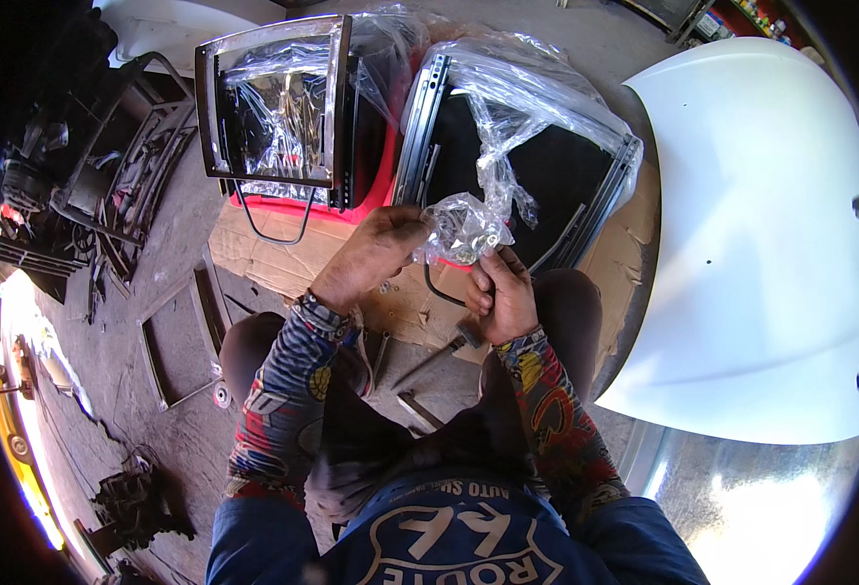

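Between my hands is a small clear plastic bag [460, 226] with shiny round metal pieces inside, too small to name surely. My left hand [379, 250] pinches the bag's left side. At its lower right, my right hand [503, 292] grips the bag's edge between thumb and fingers. Just beyond lies a black car seat [556, 161] partly wrapped in clear film, with metal slide rails [422, 132] along its sides. Left of it lies a second seat [386, 166] with red trim, a metal frame [337, 102] resting over it.
Flattened cardboard [278, 255] lies under the seats. A hammer [439, 357] and a wrench [381, 356] lie between my legs. At the right stands a large white car panel [751, 244]. A thin metal frame [168, 341] and scrap metal parts [137, 180] are on the floor at the left.
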### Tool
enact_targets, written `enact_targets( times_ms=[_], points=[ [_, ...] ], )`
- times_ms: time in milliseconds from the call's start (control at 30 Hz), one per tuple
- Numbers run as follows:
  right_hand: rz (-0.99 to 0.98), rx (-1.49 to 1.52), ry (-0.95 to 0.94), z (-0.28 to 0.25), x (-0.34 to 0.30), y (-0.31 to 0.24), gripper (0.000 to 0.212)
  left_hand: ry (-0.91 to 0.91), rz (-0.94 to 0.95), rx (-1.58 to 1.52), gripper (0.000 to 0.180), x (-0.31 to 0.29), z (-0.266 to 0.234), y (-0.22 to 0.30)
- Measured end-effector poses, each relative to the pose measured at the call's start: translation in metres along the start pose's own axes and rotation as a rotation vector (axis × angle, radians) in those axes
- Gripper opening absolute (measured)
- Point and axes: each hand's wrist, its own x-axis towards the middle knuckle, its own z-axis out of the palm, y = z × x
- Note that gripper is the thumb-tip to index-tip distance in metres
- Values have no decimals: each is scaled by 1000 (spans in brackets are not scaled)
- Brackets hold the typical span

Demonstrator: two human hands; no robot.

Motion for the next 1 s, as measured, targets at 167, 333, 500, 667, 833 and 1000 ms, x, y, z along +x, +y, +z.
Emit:
enact_targets(
  times_ms=[167, 333, 500, 667, 833, 1000],
  points=[
    [8, 103, -40, -6, -3, -7, 13, 2, -138, -87, 24, -3, 9, 21],
    [-14, 36, 17, -9, -6, -10, 16, 9, -178, -89, 29, -1, 12, 17],
    [-9, 6, 22, -10, -7, -10, 17, -79, 168, 404, 40, 0, 13, 9],
    [43, 12, 28, -11, -5, -9, 18, -7, -123, -31, 37, 5, 21, 10],
    [54, -15, 6, -9, -4, -5, 19, -86, -154, 66, 31, 9, 23, 10],
    [72, -17, 46, -7, -3, -4, 19, 204, 366, 345, 21, 10, 33, 3]
  ],
)
